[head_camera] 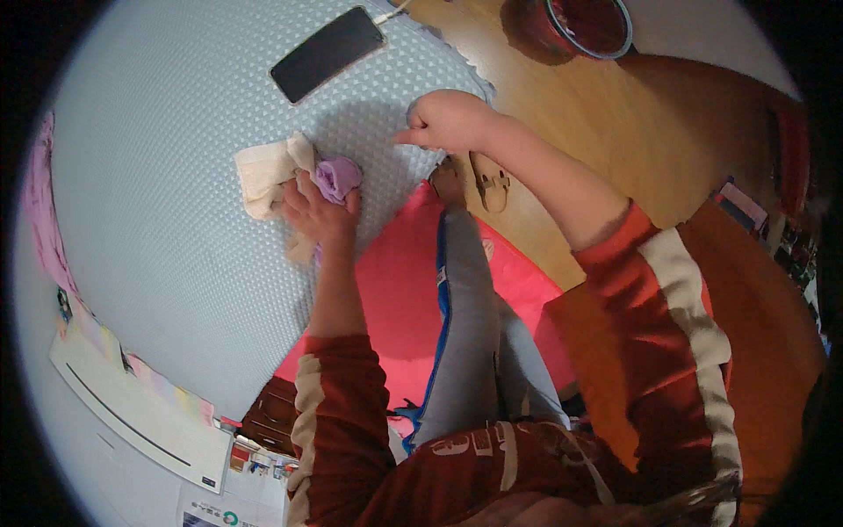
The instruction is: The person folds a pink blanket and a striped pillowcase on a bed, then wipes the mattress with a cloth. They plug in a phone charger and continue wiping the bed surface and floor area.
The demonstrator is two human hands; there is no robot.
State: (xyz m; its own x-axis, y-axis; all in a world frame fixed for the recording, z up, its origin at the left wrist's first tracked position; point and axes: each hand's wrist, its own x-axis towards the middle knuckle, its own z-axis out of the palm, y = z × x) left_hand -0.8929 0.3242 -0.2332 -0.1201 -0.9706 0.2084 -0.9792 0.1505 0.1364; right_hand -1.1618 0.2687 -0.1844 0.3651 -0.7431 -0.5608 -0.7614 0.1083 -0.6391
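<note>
My left hand (323, 214) rests over a small bunched purple cloth (338, 178), thumb on one side and fingers on the other. Under and beside the fingers lies a cream cloth (263, 168), partly folded. Below the palm, a beige piece of fabric (300, 249) and a bit of purple stick out; whether they belong to the same cloths is hidden. My right hand (454, 122) is over the edge of the pale blue quilted bedspread (178, 197), fingers curled in and one digit pointing left. Nothing shows in it, though its palm is hidden.
A black-screened phone (328, 54) with a white cable lies on the bedspread. Beyond the edge, a dark red bin (586, 29) and a sandal (492, 184) are on the wooden floor (560, 132). A pink-red cloth (402, 283) lies under my legs. An air conditioner (138, 402) shows lower left.
</note>
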